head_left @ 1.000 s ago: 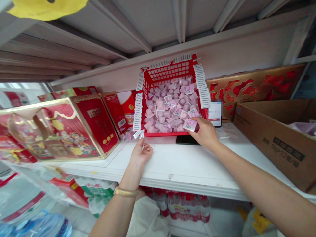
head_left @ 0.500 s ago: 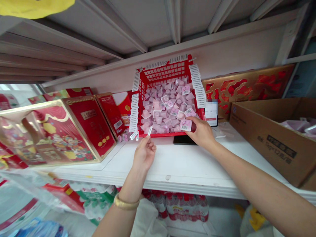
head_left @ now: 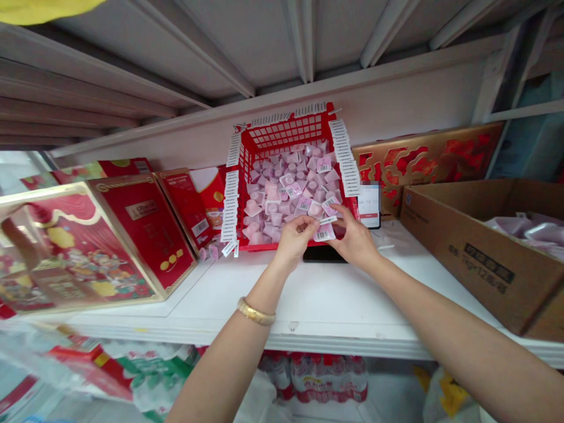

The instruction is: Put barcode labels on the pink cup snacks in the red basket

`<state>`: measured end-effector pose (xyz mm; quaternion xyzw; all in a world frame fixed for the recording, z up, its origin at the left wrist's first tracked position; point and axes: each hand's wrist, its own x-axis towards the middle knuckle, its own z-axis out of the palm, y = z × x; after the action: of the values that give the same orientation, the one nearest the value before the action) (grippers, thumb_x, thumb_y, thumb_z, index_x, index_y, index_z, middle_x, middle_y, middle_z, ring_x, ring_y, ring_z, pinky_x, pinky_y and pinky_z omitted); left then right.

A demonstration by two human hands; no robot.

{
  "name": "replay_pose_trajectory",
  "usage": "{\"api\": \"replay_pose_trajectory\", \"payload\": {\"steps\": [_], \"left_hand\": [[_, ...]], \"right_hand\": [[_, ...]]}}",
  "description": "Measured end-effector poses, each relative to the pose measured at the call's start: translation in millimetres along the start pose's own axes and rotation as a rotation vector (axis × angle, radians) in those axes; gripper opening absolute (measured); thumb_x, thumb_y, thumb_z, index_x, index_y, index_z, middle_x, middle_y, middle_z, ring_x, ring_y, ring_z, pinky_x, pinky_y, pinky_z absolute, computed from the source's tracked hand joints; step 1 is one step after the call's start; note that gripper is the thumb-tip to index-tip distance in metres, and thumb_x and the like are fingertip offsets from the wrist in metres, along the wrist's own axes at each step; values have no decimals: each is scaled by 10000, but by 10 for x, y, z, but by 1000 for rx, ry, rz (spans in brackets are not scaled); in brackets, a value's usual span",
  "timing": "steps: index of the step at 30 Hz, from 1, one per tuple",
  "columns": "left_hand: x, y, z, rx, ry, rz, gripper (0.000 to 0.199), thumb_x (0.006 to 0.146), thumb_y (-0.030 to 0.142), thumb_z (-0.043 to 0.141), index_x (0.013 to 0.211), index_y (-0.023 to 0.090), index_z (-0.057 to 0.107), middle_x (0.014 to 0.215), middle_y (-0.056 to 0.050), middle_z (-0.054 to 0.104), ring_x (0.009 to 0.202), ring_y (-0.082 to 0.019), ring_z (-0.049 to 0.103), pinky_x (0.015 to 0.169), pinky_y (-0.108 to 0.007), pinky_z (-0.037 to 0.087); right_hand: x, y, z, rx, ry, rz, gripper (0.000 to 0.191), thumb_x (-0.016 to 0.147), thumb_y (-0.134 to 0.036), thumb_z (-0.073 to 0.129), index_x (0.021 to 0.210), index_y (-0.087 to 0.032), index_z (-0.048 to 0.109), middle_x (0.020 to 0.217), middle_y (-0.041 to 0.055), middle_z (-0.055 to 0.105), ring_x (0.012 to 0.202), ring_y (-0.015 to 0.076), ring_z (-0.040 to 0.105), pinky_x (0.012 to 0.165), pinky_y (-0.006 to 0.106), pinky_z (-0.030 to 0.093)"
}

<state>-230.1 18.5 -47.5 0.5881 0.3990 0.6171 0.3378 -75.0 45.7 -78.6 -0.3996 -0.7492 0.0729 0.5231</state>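
A small pink cup [head_left: 324,234] is held in the right hand [head_left: 359,241], its printed lid turned upward, over the near right corner of the red basket [head_left: 259,248]. The fingers are closed around the cup's right side. By the left hand [head_left: 291,242], a narrow white label [head_left: 327,221] is pinched at its left end between thumb and forefinger, just above the lid; whether the lid is touched by it cannot be told.

Many similar pink cups [head_left: 275,218] are heaped in the basket, and rows of white labels [head_left: 345,155] are stuck along its left, right and far rims. A dark flat device [head_left: 326,255] is partly covered by the basket's near edge, and a lit phone [head_left: 369,205] is propped just right of the basket. All of this is carried by the white shelf [head_left: 229,299], with a cardboard box [head_left: 467,258] to the right and a red gift box [head_left: 145,235] to the left.

The cup is judged to be light, with a thin wall that could be dented if squeezed; it is best taken by the firmer lid edge, with the printed face left free. The label is probably limp and tacky, easily curled or caught on skin, so it is best gripped only at one end, by the edges.
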Motion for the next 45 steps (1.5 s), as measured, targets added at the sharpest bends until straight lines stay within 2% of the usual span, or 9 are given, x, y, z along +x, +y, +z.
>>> {"api": "replay_pose_trajectory", "payload": {"steps": [12, 18, 22, 25, 29, 33, 37, 42, 45], "left_hand": [[12, -86, 19, 49, 29, 9, 147, 689, 257, 721, 656, 164, 611, 630, 28, 603, 599, -105, 526, 611, -227, 419], [24, -156, 22, 113, 116, -1, 190, 674, 285, 727, 607, 162, 600, 569, 31, 587, 542, -105, 511, 558, -233, 397], [41, -178, 18, 171, 194, -2, 314, 631, 314, 786, 534, 173, 523, 553, 25, 567, 530, -104, 500, 549, -240, 395], [50, -139, 36, 116, 236, -30, 296, 608, 274, 806, 606, 173, 527, 584, 33, 568, 553, -103, 525, 553, -227, 410], [57, -9, 60, -34, 61, -112, 184, 719, 235, 698, 874, 157, 637, 773, -5, 681, 698, -128, 629, 662, -238, 507], [42, 61, 64, -31, -138, -193, 177, 802, 264, 620, 902, 133, 684, 811, -36, 712, 709, -145, 665, 641, -250, 561], [-12, -42, 83, -37, -108, -219, 272, 840, 302, 612, 1039, 131, 686, 757, -28, 710, 547, -121, 640, 499, -230, 545], [-71, -189, 90, -85, -45, -99, 285, 786, 326, 687, 984, 125, 725, 767, -12, 714, 583, -96, 622, 520, -197, 549], [-88, -198, 78, -64, -71, -97, 322, 754, 356, 727, 987, 133, 736, 779, -19, 726, 593, -101, 642, 514, -190, 548]], "right_hand": [[-8, -12, -5, 18, -1, -16, 606, 745, -240, 703, 1318, -245, 507, 1031, 70, 782, 1011, 298, 726, 857, 412, 539], [-18, -13, -15, 18, -4, -33, 590, 734, -226, 705, 1298, -265, 534, 984, 33, 788, 941, 268, 741, 827, 380, 543], [-25, -7, -19, 17, -12, -24, 579, 729, -213, 707, 1283, -259, 545, 975, 34, 790, 954, 270, 741, 831, 374, 542], [-21, -14, -21, 53, -4, -10, 578, 725, -207, 711, 1275, -258, 544, 999, 38, 787, 995, 267, 735, 840, 367, 546], [2, -9, -6, 191, 52, 10, 554, 722, -240, 721, 1246, -265, 542, 1036, 34, 778, 1010, 248, 734, 845, 355, 552], [17, 11, 22, 260, 69, -3, 494, 700, -246, 729, 1171, -270, 582, 1072, 30, 762, 1002, 245, 732, 859, 357, 548], [19, 6, 7, 227, 67, -44, 459, 692, -256, 733, 1134, -251, 612, 1105, 53, 733, 969, 239, 715, 840, 353, 546], [50, 3, -70, 234, -110, -26, 707, 605, -353, 826, 1253, -237, 569, 1078, 55, 690, 861, 201, 666, 787, 335, 533], [69, -6, -90, 342, -148, 14, 384, 726, -407, 713, 1046, -207, 641, 934, 31, 694, 723, 151, 613, 690, 287, 500]]}}
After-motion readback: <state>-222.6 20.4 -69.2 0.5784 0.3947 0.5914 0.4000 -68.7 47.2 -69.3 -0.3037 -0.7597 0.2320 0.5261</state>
